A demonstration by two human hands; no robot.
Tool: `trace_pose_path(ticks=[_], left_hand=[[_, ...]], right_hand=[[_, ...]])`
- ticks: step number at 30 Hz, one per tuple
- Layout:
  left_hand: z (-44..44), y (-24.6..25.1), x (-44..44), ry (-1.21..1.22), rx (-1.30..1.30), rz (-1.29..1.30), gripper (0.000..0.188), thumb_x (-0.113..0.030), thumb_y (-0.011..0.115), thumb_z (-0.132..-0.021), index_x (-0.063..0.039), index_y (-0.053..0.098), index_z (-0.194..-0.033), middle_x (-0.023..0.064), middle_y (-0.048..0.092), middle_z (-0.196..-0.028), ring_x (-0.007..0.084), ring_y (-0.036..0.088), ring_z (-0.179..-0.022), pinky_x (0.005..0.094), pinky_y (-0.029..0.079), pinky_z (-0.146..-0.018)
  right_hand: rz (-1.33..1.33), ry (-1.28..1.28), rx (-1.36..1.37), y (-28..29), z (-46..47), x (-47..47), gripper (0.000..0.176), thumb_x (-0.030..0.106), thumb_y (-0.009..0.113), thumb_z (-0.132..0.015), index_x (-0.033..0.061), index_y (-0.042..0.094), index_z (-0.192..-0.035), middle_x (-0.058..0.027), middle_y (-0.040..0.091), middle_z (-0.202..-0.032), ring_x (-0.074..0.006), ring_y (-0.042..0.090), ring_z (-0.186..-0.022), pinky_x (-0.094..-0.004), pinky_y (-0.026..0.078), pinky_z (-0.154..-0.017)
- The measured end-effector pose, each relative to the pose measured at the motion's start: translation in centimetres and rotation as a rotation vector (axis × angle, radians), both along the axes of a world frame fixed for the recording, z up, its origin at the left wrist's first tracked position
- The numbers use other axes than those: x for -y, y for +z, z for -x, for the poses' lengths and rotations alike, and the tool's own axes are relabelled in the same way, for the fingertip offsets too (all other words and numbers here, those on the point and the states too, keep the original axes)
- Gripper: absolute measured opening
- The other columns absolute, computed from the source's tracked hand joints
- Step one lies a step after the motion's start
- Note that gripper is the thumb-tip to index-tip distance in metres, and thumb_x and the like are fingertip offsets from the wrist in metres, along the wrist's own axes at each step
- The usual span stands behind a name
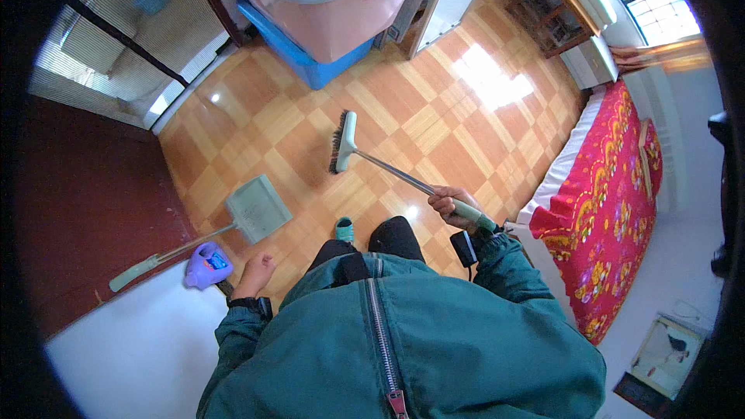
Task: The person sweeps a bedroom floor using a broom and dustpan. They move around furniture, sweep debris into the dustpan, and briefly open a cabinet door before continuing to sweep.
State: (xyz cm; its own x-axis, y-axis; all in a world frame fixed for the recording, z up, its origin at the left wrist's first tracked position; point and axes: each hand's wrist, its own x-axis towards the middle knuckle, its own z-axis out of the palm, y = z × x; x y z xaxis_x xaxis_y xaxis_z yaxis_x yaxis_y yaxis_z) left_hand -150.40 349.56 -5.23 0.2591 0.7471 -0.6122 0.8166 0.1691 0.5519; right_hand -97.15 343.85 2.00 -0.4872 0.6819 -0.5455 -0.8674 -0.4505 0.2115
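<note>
My right hand (453, 207) grips the pale green handle end of a broom (393, 171) with a metal pole. Its pale green head (347, 141) is out over the floor in front of me, dark bristles facing left; whether they touch the floor I cannot tell. My left hand (258, 272) hangs at my left side, fingers curled, nothing seen in it. Close to that hand is a purple plastic jug (208, 266) bearing a label. Beyond the jug, a grey-green dustpan (259, 208) lies on the floor, its long handle (145, 267) slanting back to the left.
Stacked plastic storage bins (326, 17) stand ahead on the checkered floor (401, 93). A bed with a red floral cover (605, 203) runs along the right. To the left are a dark red door (99, 186) and a ribbed translucent panel (145, 29). A wooden chair (559, 9) stands far right.
</note>
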Motion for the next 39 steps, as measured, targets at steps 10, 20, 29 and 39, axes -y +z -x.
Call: trace_pose_path(ticks=[10,20,29,39], left_hand=[[-4.4,1.1,-0.4,0.174,-0.014,0.085,0.027,-0.016,0.059,-0.080,0.000,0.059,-0.102,0.0156,0.065,-0.092,0.0238,0.063,-0.085,0.0334,0.050,-0.075],[-7.0,4.4,4.1,0.391,-0.159,0.185,0.030,-0.020,0.060,-0.081,0.001,0.059,-0.103,0.0169,0.065,-0.090,0.0242,0.063,-0.084,0.0343,0.051,-0.075],[-9.4,2.9,8.2,0.639,0.002,0.267,0.036,-0.023,0.057,-0.082,0.003,0.059,-0.106,0.0194,0.065,-0.096,0.0272,0.063,-0.090,0.0350,0.050,-0.078],[-12.4,5.5,1.6,0.460,-0.041,0.180,0.034,-0.020,0.057,-0.081,0.005,0.058,-0.104,0.0192,0.065,-0.096,0.0267,0.063,-0.090,0.0344,0.050,-0.078]], right_hand=[[-0.015,0.493,1.230,-0.5,-7.8,-12.8,0.048,0.002,0.058,-0.081,-0.0036,0.035,-0.122,-0.0084,0.052,-0.067,-0.0170,0.054,-0.054,-0.0299,0.046,-0.044],[-0.042,0.598,1.436,-12.1,-13.9,-30.9,0.011,0.002,0.059,-0.076,0.0000,0.048,-0.078,-0.0112,0.052,-0.059,-0.0219,0.053,-0.046,-0.0348,0.041,-0.037],[-2.243,1.879,2.005,-19.5,-6.7,-25.2,0.020,0.025,0.063,-0.076,0.0052,0.065,-0.073,-0.0136,0.064,-0.070,-0.0311,0.064,-0.066,-0.0455,0.048,-0.064],[-0.367,1.151,1.090,-4.8,-5.5,-21.2,0.075,0.005,0.059,-0.079,0.0046,0.020,-0.143,-0.0133,0.057,-0.077,-0.0173,0.057,-0.055,-0.0317,0.048,-0.045]])
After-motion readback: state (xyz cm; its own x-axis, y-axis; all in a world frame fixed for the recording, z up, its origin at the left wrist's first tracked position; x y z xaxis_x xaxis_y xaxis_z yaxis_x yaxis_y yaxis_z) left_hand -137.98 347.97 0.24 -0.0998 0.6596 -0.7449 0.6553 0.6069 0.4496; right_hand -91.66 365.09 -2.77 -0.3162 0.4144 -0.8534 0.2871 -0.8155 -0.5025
